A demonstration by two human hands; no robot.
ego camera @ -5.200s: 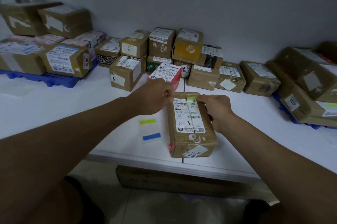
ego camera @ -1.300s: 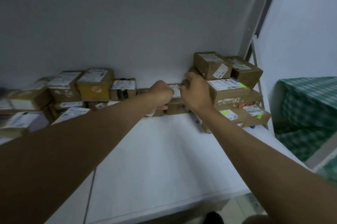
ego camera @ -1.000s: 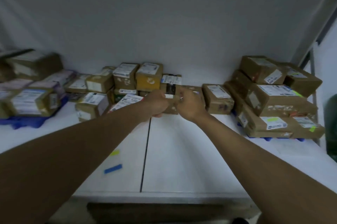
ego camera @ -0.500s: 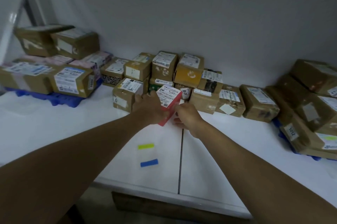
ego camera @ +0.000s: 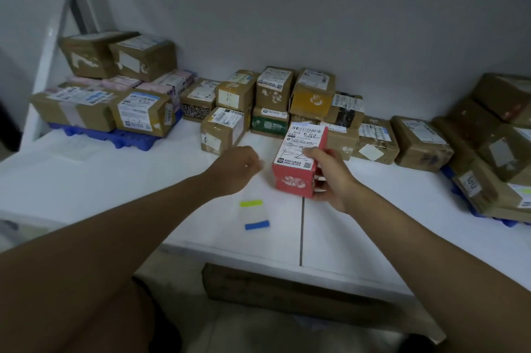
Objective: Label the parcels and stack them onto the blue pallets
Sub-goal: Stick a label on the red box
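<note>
My right hand [ego camera: 330,177] grips a red parcel [ego camera: 296,171] with a white shipping label on top, holding it just above the white table [ego camera: 373,223] near the middle. Just left of the parcel my left hand [ego camera: 238,164] hovers with curled fingers, apart from it and holding nothing I can see. A sticker sheet with a yellow-green label [ego camera: 251,203] and a blue label [ego camera: 257,225] lies on the table below my left hand. One blue pallet [ego camera: 115,137] with stacked boxes stands at the left; another blue pallet [ego camera: 500,220] with boxes is at the right.
Several brown cardboard parcels [ego camera: 275,102] are piled against the back wall behind the red parcel. More parcels [ego camera: 419,143] line the wall to the right. A brown box [ego camera: 273,286] sits on the floor under the table's front edge.
The red parcel has come toward me out of the pile and now rests in my right hand alone. My left hand has let go of it and drawn slightly left.
</note>
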